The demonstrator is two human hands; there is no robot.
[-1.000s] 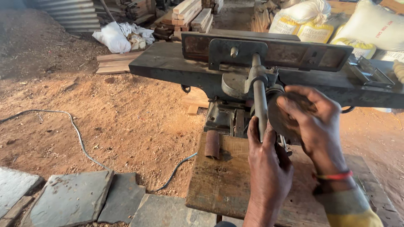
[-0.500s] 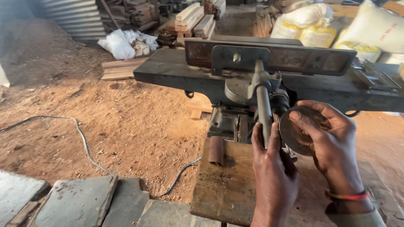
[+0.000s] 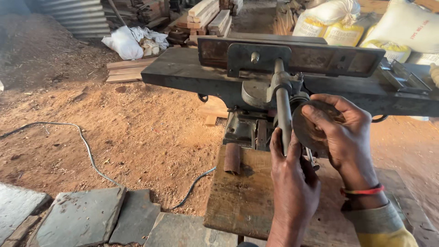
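A dark metal woodworking machine [image 3: 192, 73] with a long flat bed stands in front of me. A grey metal lever bar [image 3: 282, 107] hangs down from its side. My left hand [image 3: 290, 183] grips the lower end of that bar. My right hand [image 3: 343, 132] is closed around a round dark metal disc [image 3: 307, 126] beside the bar. A red band sits on my right wrist.
A worn wooden board [image 3: 242, 196] lies under my hands with a short rusty cylinder [image 3: 232, 158] on it. A cable [image 3: 87, 151] runs across the sawdust floor. Slate slabs [image 3: 77, 219] lie at the lower left. Timber, white sacks and corrugated sheet stand behind.
The view has shifted slightly and drawn closer. Both hands keep their hold on the bar and disc, with the right hand a little higher on the disc.
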